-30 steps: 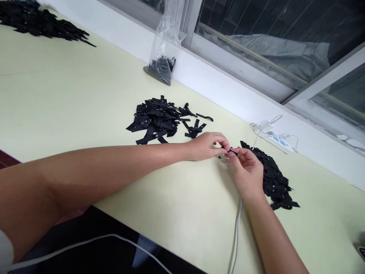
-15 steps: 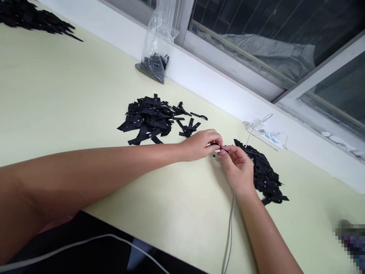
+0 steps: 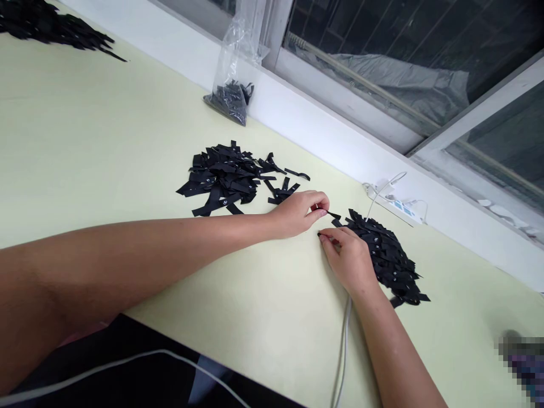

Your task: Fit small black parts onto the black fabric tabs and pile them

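1. Right hand [image 3: 348, 258]: grip's at a tiny dark piece [image 3: 319, 234], can't tell if pinched.
2. Left hand [image 3: 298, 215]: grip's pinching a narrow black fabric-looking strip [image 3: 334, 215], near the black strip heap [image 3: 389, 252]. Looks like single-strip handling; next move calls for fine fingertip control.

Bare-armed, bare-handed: two forearms and ungloved hands at a pale green table [image 3: 263, 300].
The left arm [image 3: 199, 246], smooth and bare to the elbow, tapers to a slim wrist and left hand [image 3: 300, 214]; the right arm [image 3: 395, 340] shows bare behind the right hand [image 3: 351, 258]. Below the table's near edge, black [image 3: 157, 379], a grey patch [image 3: 203, 377] and a sliver of pink [image 3: 83, 334] may or may not be clothing.
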Demonstrator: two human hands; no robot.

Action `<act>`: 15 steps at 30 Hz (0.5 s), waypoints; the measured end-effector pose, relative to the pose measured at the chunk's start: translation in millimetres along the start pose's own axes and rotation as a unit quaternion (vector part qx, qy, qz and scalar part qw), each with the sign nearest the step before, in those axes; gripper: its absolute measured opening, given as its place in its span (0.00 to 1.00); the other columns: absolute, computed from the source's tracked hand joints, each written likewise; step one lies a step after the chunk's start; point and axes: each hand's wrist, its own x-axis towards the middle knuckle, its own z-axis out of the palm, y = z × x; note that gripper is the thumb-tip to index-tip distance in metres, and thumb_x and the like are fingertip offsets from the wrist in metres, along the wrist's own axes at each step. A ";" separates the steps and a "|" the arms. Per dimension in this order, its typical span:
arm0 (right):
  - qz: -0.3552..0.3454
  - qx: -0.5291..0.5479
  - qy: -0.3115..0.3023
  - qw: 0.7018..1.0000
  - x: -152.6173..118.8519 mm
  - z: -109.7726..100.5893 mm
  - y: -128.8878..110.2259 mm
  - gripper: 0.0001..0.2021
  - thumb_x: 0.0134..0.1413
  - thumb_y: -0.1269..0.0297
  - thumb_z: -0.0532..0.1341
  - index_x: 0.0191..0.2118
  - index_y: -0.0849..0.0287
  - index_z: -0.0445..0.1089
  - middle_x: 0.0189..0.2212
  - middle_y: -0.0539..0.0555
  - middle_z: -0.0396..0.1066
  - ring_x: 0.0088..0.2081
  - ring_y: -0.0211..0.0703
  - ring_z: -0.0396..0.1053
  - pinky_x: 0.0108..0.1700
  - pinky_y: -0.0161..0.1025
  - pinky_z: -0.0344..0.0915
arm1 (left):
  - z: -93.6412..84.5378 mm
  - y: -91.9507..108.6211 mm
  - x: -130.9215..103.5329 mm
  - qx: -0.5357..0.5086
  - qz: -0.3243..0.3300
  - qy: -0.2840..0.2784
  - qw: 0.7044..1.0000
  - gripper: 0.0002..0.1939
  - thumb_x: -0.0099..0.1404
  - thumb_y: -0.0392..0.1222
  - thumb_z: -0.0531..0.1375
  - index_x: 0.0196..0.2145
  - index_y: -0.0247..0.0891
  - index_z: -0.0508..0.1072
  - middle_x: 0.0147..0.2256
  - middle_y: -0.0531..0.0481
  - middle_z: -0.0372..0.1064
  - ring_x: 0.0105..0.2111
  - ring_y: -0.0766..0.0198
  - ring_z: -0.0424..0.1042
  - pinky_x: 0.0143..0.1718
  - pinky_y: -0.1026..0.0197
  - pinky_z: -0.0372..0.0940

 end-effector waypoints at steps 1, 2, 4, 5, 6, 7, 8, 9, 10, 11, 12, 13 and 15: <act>0.002 0.002 0.001 1.000 0.1 -0.1 -0.1 0.12 0.61 0.60 0.57 0.41 0.55 0.78 0.37 0.57 0.75 0.38 0.49 0.71 0.43 0.48 0.67 | 0.2 -0.1 -0.2 -0.001 -0.001 0.000 1.000 0.04 0.68 0.36 0.55 0.35 0.38 0.70 0.35 0.50 0.69 0.35 0.63 0.66 0.41 0.58 0.62; 0.005 0.004 0.003 1.000 0.1 -0.4 -0.4 0.12 0.61 0.60 0.57 0.41 0.55 0.78 0.37 0.56 0.75 0.37 0.49 0.71 0.43 0.47 0.67 | 0.5 -0.4 -0.4 -0.003 -0.002 -0.001 1.000 0.04 0.68 0.36 0.56 0.35 0.38 0.70 0.35 0.50 0.70 0.36 0.63 0.66 0.41 0.58 0.62; 0.015 0.008 0.009 1.000 0.1 -1.9 -1.7 0.12 0.60 0.60 0.57 0.43 0.55 0.77 0.36 0.55 0.76 0.34 0.47 0.71 0.41 0.46 0.68 | 1.0 -1.1 -0.5 -0.006 0.001 -0.002 1.000 0.04 0.68 0.36 0.56 0.35 0.38 0.70 0.35 0.51 0.70 0.36 0.64 0.67 0.41 0.58 0.62; 0.018 0.010 0.016 1.000 0.0 -2.8 -2.7 0.13 0.60 0.60 0.58 0.44 0.56 0.77 0.36 0.55 0.76 0.33 0.46 0.71 0.40 0.45 0.68 | 1.2 -1.4 -0.5 -0.008 0.003 -0.003 1.000 0.04 0.68 0.36 0.56 0.35 0.38 0.70 0.35 0.51 0.70 0.35 0.64 0.67 0.41 0.59 0.62; 0.020 0.011 0.026 0.999 -0.2 -3.8 -4.0 0.13 0.60 0.60 0.58 0.45 0.56 0.76 0.36 0.55 0.76 0.33 0.45 0.70 0.40 0.44 0.68 | 1.3 -1.6 -0.6 -0.010 0.004 -0.003 1.000 0.04 0.68 0.36 0.56 0.35 0.38 0.70 0.35 0.51 0.70 0.35 0.64 0.67 0.40 0.59 0.62; 0.021 0.011 0.041 0.999 -0.4 -4.7 -5.4 0.13 0.60 0.60 0.58 0.46 0.57 0.76 0.36 0.55 0.76 0.32 0.45 0.70 0.39 0.44 0.68 | 1.3 -1.8 -0.6 -0.011 0.003 -0.004 1.000 0.04 0.68 0.36 0.56 0.35 0.38 0.70 0.35 0.51 0.70 0.35 0.64 0.67 0.40 0.59 0.62; 0.023 0.009 0.060 0.998 -0.6 -5.7 -6.8 0.13 0.60 0.60 0.58 0.46 0.57 0.76 0.36 0.55 0.76 0.32 0.44 0.70 0.39 0.43 0.68 | 1.3 -1.9 -0.7 -0.012 0.000 -0.006 1.000 0.04 0.68 0.36 0.56 0.35 0.38 0.70 0.35 0.51 0.70 0.36 0.64 0.67 0.40 0.59 0.62; 0.027 0.007 0.079 0.996 -0.9 -6.8 -8.3 0.13 0.60 0.59 0.58 0.45 0.57 0.75 0.36 0.54 0.76 0.32 0.44 0.70 0.38 0.43 0.67 | 1.2 -2.0 -0.8 -0.013 -0.002 -0.008 1.000 0.04 0.68 0.37 0.56 0.35 0.38 0.70 0.35 0.51 0.70 0.36 0.64 0.67 0.40 0.59 0.62; 0.034 0.006 0.098 0.995 -1.2 -8.2 -9.6 0.13 0.60 0.59 0.59 0.45 0.57 0.75 0.36 0.54 0.76 0.32 0.44 0.70 0.37 0.42 0.67 | 1.2 -2.1 -0.9 -0.013 -0.005 -0.011 1.000 0.04 0.68 0.37 0.56 0.35 0.38 0.70 0.35 0.51 0.70 0.36 0.63 0.67 0.40 0.59 0.62; 0.044 0.010 0.114 0.992 -1.5 -10.1 -10.7 0.13 0.60 0.58 0.59 0.46 0.57 0.75 0.36 0.54 0.76 0.31 0.44 0.70 0.36 0.42 0.67 | 1.1 -2.2 -1.0 -0.013 -0.006 -0.014 1.000 0.04 0.68 0.37 0.56 0.36 0.39 0.70 0.35 0.51 0.70 0.36 0.63 0.67 0.40 0.59 0.62; 0.056 0.018 0.131 0.990 -1.8 -13.0 -11.6 0.14 0.60 0.57 0.60 0.47 0.57 0.75 0.35 0.54 0.76 0.31 0.43 0.70 0.35 0.41 0.67 | 1.0 -2.3 -1.0 -0.013 -0.006 -0.018 1.000 0.04 0.68 0.37 0.56 0.36 0.39 0.70 0.36 0.51 0.71 0.36 0.63 0.67 0.40 0.59 0.62; 0.068 0.031 0.148 0.986 -2.1 -16.9 -12.2 0.15 0.60 0.56 0.61 0.48 0.57 0.75 0.35 0.53 0.76 0.31 0.43 0.71 0.34 0.41 0.67 | 1.0 -2.6 -1.1 -0.014 -0.006 -0.020 1.000 0.04 0.68 0.37 0.56 0.36 0.39 0.70 0.36 0.51 0.71 0.36 0.64 0.67 0.40 0.59 0.62; 0.078 0.069 0.203 0.974 -2.7 -27.9 -12.8 0.16 0.62 0.54 0.61 0.50 0.56 0.74 0.37 0.54 0.75 0.33 0.44 0.72 0.35 0.41 0.68 | 0.9 -3.1 -1.0 -0.016 -0.007 -0.020 1.000 0.04 0.68 0.37 0.56 0.36 0.39 0.70 0.36 0.50 0.71 0.36 0.64 0.67 0.41 0.59 0.63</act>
